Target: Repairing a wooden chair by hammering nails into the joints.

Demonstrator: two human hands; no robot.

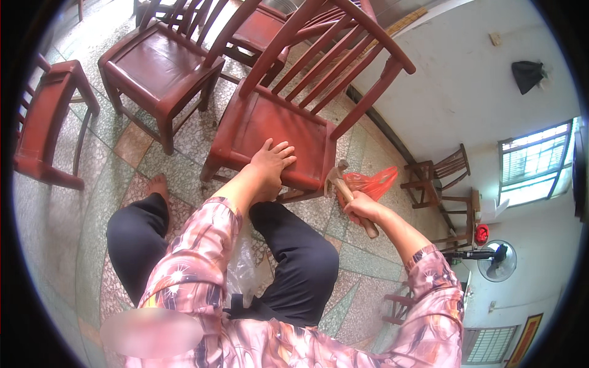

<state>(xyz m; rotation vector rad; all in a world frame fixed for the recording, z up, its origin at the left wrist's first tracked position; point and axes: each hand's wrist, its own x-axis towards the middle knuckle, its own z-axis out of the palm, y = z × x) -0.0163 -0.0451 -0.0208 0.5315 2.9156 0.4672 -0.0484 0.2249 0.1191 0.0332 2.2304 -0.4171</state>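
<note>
The hammer (343, 191) slants along an 11-to-5 o'clock axis, its head toward 11, its butt toward 5. The right hand (363, 207) is closed around the handle. The head is just beside the right front corner of the chair (279, 126); whether they touch, I cannot tell. The chair's front edge faces about 7 o'clock, and its slatted back rises toward 1. The left hand (273, 164) lies open on the seat near that edge, fingers spread toward 2 o'clock.

Tiled floor (362, 267) stretches at 6 o'clock from the right hand. The right knee (307, 239) bounds that room at 8 o'clock; a red bag (375, 182) sits close by the hammer's head at 3. From the seat, other chairs stand at 9, 10 (161, 67) and 12 o'clock, the last crowding the back.
</note>
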